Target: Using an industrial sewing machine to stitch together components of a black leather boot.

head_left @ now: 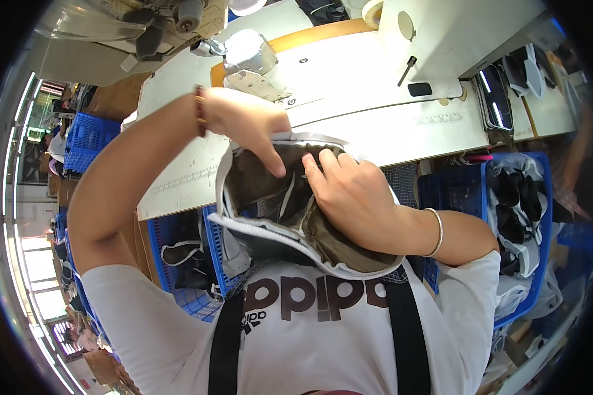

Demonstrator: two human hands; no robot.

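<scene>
An unfinished bag (234,227) with white edging and a brown lining lies open-mouthed in front of my chest, against the table's near edge. At its far left rim is my left hand (247,122), its thumb inside the opening and its other fingers hidden behind the rim. My right hand (352,194) reaches into the mouth from the right. Its fingers are bent and gather the lining near the far rim. The brown lining (346,243) is wrinkled below that hand, and dark folds show deeper inside.
A white sewing table (389,131) carries a sewing machine (254,59) beyond my left hand. Blue baskets with black and white pieces stand below: one basket (211,263) at left, another basket (540,270) at right. A black oval (423,89) marks the tabletop.
</scene>
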